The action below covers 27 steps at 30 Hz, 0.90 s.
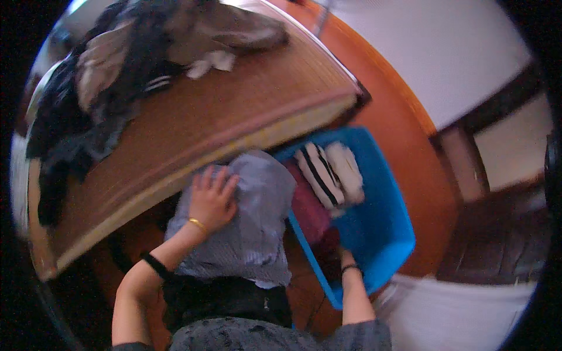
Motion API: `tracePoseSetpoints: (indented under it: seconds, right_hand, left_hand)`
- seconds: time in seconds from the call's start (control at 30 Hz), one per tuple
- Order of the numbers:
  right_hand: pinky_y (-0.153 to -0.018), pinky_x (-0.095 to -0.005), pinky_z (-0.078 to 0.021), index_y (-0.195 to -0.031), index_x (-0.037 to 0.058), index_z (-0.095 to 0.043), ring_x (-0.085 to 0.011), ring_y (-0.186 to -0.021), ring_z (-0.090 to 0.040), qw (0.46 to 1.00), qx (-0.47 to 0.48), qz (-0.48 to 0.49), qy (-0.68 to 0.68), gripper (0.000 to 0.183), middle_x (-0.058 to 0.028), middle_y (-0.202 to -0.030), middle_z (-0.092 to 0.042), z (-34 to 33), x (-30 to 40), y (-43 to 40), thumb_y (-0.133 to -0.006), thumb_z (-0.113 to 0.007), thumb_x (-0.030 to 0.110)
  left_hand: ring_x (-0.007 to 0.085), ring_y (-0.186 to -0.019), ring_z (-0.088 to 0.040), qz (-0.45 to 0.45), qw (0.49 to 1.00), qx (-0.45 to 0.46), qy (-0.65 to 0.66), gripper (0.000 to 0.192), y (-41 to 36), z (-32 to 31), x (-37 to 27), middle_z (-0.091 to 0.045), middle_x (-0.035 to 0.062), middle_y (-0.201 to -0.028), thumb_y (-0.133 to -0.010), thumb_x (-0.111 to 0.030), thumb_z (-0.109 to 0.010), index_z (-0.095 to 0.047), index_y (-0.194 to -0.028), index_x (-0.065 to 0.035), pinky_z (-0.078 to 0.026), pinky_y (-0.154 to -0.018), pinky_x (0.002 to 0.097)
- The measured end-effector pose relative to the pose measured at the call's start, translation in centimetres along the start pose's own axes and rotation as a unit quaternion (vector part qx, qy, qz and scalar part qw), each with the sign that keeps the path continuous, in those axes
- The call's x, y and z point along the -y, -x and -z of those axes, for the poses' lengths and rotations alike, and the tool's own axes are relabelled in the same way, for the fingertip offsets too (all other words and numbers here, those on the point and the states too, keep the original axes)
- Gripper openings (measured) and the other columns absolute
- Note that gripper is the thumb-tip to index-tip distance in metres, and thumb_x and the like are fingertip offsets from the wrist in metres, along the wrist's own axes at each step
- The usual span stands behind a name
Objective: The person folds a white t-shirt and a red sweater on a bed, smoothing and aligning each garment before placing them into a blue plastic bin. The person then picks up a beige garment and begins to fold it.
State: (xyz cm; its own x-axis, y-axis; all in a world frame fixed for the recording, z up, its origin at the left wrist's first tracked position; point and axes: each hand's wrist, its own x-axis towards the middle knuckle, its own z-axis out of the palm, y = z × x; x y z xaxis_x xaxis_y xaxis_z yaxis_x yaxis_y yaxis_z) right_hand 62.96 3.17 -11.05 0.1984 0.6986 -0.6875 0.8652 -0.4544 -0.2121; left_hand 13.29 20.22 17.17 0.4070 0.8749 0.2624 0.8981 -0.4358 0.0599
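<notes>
A light grey-blue cloth, perhaps a garment, is spread over my lap. My left hand lies flat on it, palm down with the fingers apart. To the right stands a blue plastic bin. My right hand reaches down inside it, beside dark red cloth; shadow and blur hide the fingers. Further up in the bin are a maroon folded cloth, a white folded cloth with black stripes and a cream folded cloth.
A bed with a brown top surface spans the upper left, its edge close to my knees. Dark and tan clothes are heaped on it, near small white items. Reddish-brown floor runs past the bin. White fabric shows at lower right.
</notes>
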Motion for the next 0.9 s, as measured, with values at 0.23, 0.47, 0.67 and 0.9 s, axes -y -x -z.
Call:
tracePoseSetpoints:
  seconds: [0.23,0.47,0.67,0.9]
  right_hand:
    - [-0.100,-0.0439,-0.0442,-0.132,0.0081,-0.053,-0.0331,-0.121,-0.053,0.980,0.081,-0.046,0.176,0.051,-0.0179,-0.130,-0.057,3.2,1.5,-0.3,-0.090,-0.056,0.038]
    - [-0.075,-0.0447,-0.0521,-0.100,0.0003,-0.065,-0.0342,-0.084,-0.067,0.858,-0.111,0.326,0.380,0.035,-0.0177,-0.093,-0.069,15.8,7.2,-5.6,-0.082,-0.067,0.030]
    - [-0.071,-0.0431,-0.0475,-0.083,-0.0005,-0.061,-0.0344,-0.079,-0.062,0.868,-0.242,0.433,0.008,0.019,-0.0169,-0.079,-0.062,24.2,40.3,14.6,-0.085,-0.064,0.019]
    - [-0.099,-0.0460,-0.0408,-0.115,0.0043,-0.059,-0.0429,-0.116,-0.050,0.766,-0.126,0.630,0.011,0.035,-0.0238,-0.120,-0.056,18.9,55.9,14.1,-0.088,-0.061,0.026]
  left_hand:
    - [0.0383,-0.130,-0.036,0.006,0.999,-0.018,0.028,0.060,0.8,-0.5,-0.2,-0.042,0.0109,-0.142,-0.076,-0.034,-0.065,-0.051,-0.132,-0.0178,-0.032,-0.100,0.0643]
    - [0.0409,-0.134,-0.030,-0.011,0.996,-0.053,0.069,0.060,0.4,-2.5,-1.6,-0.040,0.0113,-0.144,-0.077,-0.035,-0.065,-0.051,-0.132,-0.0164,-0.030,-0.100,0.0665]
    - [0.0411,-0.134,-0.030,-0.013,0.998,-0.039,0.038,0.056,2.9,-2.2,0.2,-0.041,0.0109,-0.143,-0.079,-0.034,-0.065,-0.052,-0.130,-0.0152,-0.031,-0.099,0.0664]
    - [0.0396,-0.094,-0.060,0.045,0.939,-0.091,0.329,0.021,0.0,2.1,10.0,-0.064,0.0198,-0.100,-0.084,-0.015,-0.061,-0.063,-0.099,-0.0016,-0.048,-0.083,0.0447]
